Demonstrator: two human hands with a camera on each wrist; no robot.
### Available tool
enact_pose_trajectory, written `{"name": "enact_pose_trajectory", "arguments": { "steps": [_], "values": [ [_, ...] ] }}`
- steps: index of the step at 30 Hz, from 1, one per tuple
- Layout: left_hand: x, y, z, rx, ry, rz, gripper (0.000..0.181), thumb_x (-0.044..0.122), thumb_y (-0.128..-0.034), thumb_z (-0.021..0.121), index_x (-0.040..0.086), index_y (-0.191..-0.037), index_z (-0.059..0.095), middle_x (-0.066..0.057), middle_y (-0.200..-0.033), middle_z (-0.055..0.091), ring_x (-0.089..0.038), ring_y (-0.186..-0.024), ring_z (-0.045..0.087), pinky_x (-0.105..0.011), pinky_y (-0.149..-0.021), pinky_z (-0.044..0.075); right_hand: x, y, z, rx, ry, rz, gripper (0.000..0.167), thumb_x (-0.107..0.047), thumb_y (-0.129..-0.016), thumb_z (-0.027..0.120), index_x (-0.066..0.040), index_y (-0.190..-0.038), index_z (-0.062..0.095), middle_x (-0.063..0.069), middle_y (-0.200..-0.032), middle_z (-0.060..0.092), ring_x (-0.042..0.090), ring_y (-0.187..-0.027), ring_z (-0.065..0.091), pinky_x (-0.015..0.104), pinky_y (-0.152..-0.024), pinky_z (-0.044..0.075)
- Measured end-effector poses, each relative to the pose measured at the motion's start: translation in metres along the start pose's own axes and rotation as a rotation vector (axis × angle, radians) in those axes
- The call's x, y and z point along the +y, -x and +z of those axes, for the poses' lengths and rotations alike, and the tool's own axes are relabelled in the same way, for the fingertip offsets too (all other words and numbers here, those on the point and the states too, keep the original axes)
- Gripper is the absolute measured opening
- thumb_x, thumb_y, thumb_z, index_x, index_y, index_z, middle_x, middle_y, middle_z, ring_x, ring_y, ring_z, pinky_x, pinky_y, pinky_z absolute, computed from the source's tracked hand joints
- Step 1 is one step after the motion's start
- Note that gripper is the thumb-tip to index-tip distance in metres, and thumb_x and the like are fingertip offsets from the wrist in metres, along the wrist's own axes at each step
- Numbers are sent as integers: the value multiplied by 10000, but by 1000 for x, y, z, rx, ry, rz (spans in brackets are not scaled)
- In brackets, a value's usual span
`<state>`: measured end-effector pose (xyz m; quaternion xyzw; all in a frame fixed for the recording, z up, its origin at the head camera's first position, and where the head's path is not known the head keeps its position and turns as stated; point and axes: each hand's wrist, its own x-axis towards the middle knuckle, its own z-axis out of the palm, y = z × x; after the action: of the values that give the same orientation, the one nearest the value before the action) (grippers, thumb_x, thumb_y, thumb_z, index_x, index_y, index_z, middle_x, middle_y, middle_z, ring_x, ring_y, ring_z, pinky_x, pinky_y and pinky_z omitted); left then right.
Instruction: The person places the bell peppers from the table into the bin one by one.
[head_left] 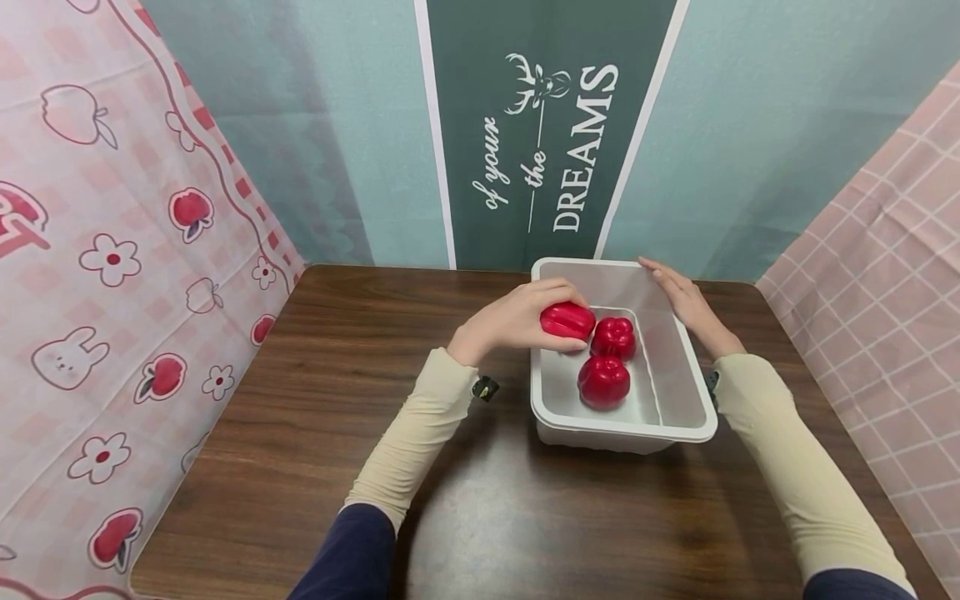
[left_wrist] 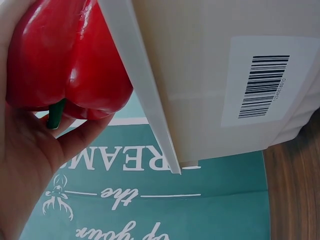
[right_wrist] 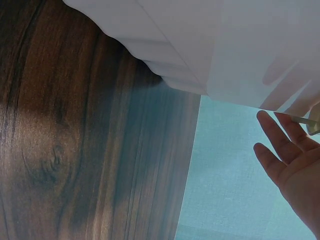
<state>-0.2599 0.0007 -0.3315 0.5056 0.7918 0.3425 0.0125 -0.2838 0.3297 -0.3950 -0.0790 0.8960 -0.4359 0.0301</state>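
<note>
My left hand [head_left: 517, 317] grips a red bell pepper [head_left: 567, 320] at the left rim of a white plastic bin [head_left: 633, 430]. In the left wrist view the held bell pepper [left_wrist: 70, 60] shows its short green stem, close beside the bin's edge. Two more red bell peppers, a far one [head_left: 613, 337] and a nearer one [head_left: 603, 383], sit together on the bin's floor. At the bin's far right my right hand [head_left: 693, 312] rests on the rim, fingers fairly straight. The right wrist view shows that hand [right_wrist: 295, 165] with fingers spread beside the bin's outer wall.
The bin stands on a dark wood-grain table [head_left: 315, 433], right of its middle. A teal curtain with lettering [head_left: 585, 150] hangs along the back edge. Patterned cloths flank the table at left [head_left: 112, 333] and right [head_left: 885, 292]. A barcode label [left_wrist: 265, 85] is on the bin's side.
</note>
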Motion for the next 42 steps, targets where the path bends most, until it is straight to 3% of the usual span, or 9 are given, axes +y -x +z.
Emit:
{"name": "enact_pose_trajectory", "arguments": {
  "steps": [31,42],
  "values": [
    [0,-5,10,-41,24,-3,479,435,-717,740,207,-1109,588,107,-1049,542,9,-909,514,-124,-726,472,3,4,6,5,-13,-18,499,-447,-994,271,-276,-1462,265,108,-1519,223,391,-1361,229,670,-1015,192],
    [0,-10,13,-28,9,37,462,441,-734,721,187,-1100,598,100,-1033,556,15,-900,518,-108,-733,462,-4,3,3,-5,-20,1,493,-409,-1001,284,-241,-1464,269,121,-1519,220,392,-1367,215,668,-1022,182]
  ]
}}
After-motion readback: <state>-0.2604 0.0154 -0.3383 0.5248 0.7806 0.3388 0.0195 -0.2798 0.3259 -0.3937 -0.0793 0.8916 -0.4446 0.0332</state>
